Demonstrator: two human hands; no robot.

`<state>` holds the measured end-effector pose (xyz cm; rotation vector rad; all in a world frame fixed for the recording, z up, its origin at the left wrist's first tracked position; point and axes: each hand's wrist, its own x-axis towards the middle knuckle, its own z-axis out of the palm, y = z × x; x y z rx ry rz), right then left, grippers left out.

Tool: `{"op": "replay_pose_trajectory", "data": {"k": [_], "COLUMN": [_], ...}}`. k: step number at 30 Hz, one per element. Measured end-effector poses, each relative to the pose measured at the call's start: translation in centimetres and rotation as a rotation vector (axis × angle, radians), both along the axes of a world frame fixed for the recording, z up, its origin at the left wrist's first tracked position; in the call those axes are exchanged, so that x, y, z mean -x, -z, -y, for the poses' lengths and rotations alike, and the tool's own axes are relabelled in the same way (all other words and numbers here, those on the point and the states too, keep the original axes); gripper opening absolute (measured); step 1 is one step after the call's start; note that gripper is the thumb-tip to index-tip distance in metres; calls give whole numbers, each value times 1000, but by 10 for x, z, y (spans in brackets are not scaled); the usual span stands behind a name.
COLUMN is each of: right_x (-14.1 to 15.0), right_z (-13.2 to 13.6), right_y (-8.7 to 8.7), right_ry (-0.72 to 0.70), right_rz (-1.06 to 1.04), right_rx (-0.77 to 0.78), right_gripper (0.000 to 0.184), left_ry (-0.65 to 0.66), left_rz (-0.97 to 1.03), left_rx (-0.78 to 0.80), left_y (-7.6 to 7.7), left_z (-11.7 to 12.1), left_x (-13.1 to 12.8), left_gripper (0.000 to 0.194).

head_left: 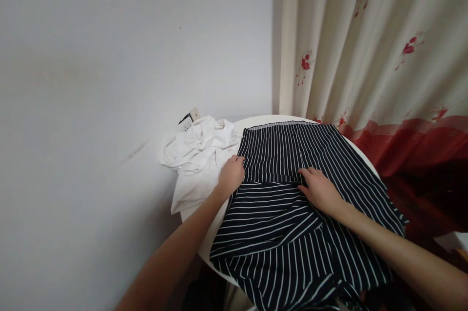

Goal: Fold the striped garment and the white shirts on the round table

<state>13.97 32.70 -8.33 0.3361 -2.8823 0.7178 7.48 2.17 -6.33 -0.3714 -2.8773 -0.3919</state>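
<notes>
1. Location. The striped garment (pixel 278 216) lies across the round worktop (pixel 261 120), its long axis running from the far edge to the near edge. It overhangs the near edge and covers part of the right edge.

2. Reference line. A narrow hem (pixel 272 178) crosses the garment from left to right. Lengthwise stripes lie on its far side; a cross-striped section (pixel 263 206) lies on its near side, with slanting folds toward the near edge.

3. Hand position. The left hand (pixel 231 174) touches the garment's left border, at the left end of the hem. The right hand (pixel 322 191) rests on the cloth at the hem's right end, inside the right border. The hem therefore spans the gap between the hands, square to the long axis. Both hands are in contact; neither is nearer.

4. Finger state. Left fingers: close together, curled at the border; a clamp on cloth cannot be confirmed. Right fingers: thumb and forefinger tips slightly separated; whether cloth is pinched cannot be told.

5. Adjacent item. A crumpled white cloth (pixel 204 143) lies at the left edge, just beside the left hand.
</notes>
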Motion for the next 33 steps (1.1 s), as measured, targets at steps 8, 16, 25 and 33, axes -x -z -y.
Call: {"op": "replay_pose_trajectory", "data": {"k": [8,16,25,33], "right_x": [-46,-126,-169,-142], "right_z": [25,57,86,9], "right_y": [-4,-14,-6,-34], "right_ry": [-307,-639,-744,-253], "right_rz": [-160,-34,103,-138], "right_rx": [93,126,85,421], "right_gripper": [38,47,44,26], "left_ry": [541,516,657,707], "left_rz": [140,135,194,122], "left_rx": [59,91,166,196], "left_y": [23,20,10,-4], "left_z": [2,36,32,15], "left_x": [-91,-99,-144,-145], "left_gripper": [55,57,63,76]}}
